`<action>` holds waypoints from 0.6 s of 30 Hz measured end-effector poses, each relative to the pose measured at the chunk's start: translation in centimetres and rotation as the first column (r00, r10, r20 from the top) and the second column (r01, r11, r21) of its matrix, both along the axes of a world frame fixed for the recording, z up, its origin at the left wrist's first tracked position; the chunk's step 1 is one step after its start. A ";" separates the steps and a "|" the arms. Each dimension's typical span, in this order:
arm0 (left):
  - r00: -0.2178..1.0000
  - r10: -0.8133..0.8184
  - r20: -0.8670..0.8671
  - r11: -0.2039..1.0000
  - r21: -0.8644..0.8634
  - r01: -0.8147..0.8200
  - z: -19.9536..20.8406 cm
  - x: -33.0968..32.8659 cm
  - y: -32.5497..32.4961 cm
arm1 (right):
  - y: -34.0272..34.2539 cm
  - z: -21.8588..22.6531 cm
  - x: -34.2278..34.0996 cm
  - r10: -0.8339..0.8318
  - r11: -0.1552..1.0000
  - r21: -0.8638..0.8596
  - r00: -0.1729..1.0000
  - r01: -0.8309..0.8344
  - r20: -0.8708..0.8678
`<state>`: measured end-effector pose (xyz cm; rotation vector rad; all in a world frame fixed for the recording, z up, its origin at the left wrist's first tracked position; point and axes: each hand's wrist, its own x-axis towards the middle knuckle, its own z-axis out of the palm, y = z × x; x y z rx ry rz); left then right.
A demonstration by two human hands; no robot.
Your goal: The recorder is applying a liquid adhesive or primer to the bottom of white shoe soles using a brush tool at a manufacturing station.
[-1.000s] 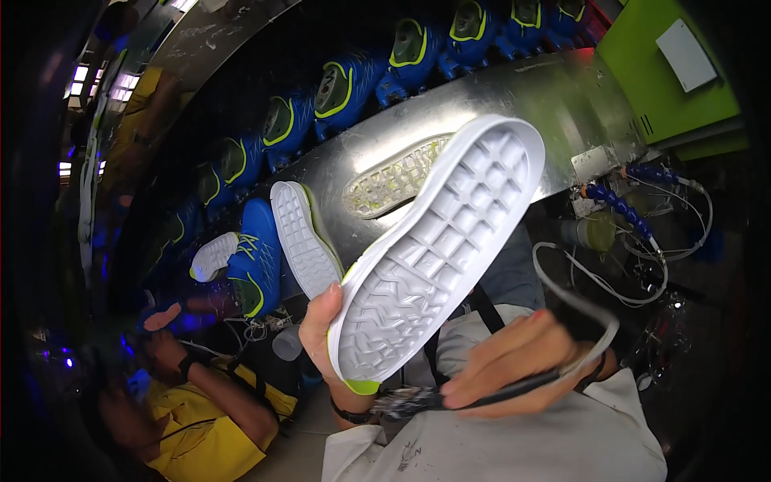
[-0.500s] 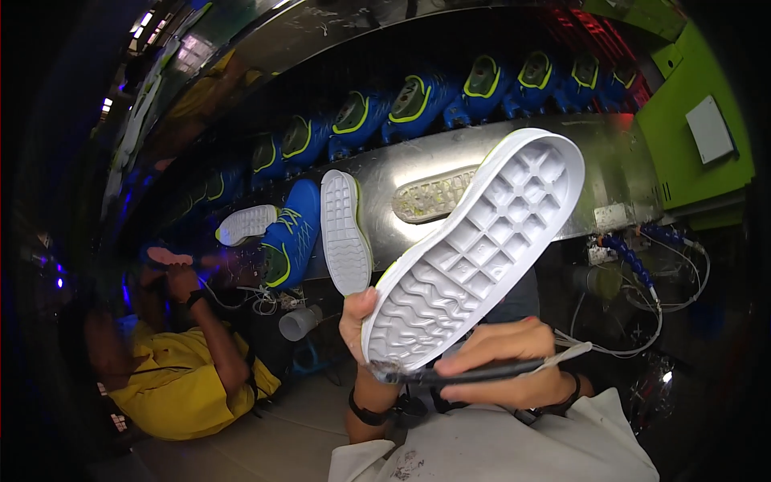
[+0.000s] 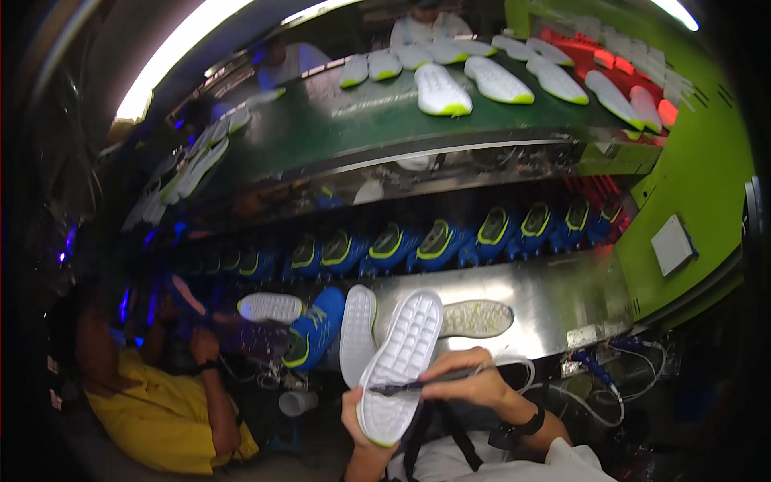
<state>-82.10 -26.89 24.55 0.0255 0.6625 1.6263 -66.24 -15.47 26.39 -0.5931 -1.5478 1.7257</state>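
Observation:
My left hand [image 3: 356,414] grips the heel end of a white shoe sole [image 3: 416,321], which tilts up with its gridded inner face showing. In my right hand [image 3: 474,384] is a slim dark-handled brush [image 3: 411,386], its tip over the lower half of that face. A thin pale tube runs from near this hand to the right. Just left of the held sole, a second white sole [image 3: 357,325] leans on the metal bench [image 3: 554,309]. Beside that lies a blue shoe [image 3: 319,325] with yellow-green trim. Behind my right hand rests a grey, stained sole-shaped piece [image 3: 482,319].
Several blue shoes [image 3: 438,245] line the lower shelf. Above runs a green belt [image 3: 321,136] carrying white soles [image 3: 442,90]. At left, a person in a yellow shirt [image 3: 152,414] works near another white sole [image 3: 269,308]. A green machine housing [image 3: 699,193] stands right; blue jointed hoses [image 3: 596,369] are below.
The view has tilted up, bringing the green belt into sight. The held sole is now farther from the camera, and the brush tip has moved from the heel edge onto the inner face.

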 end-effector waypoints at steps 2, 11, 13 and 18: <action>0.999 -0.041 -0.029 0.999 0.016 0.042 -0.1 0.0 -1.0 | 2.9 -1.3 -0.5 -0.391 0.857 -0.364 0.921 0.364 0.001; 0.968 0.245 -0.055 0.881 0.429 -0.199 12.4 -1.8 12.1 | -3.5 3.8 6.1 -0.038 0.974 0.219 0.997 0.054 -0.073; 0.957 0.255 -0.137 0.864 0.476 -0.162 16.3 -4.4 19.5 | -2.4 2.8 7.1 -0.238 0.950 -0.199 0.971 0.239 0.028; 0.763 0.452 -0.463 0.890 0.299 -0.346 14.6 -14.1 23.6 | -0.9 -2.1 3.7 -0.422 0.688 -0.622 0.903 0.374 0.076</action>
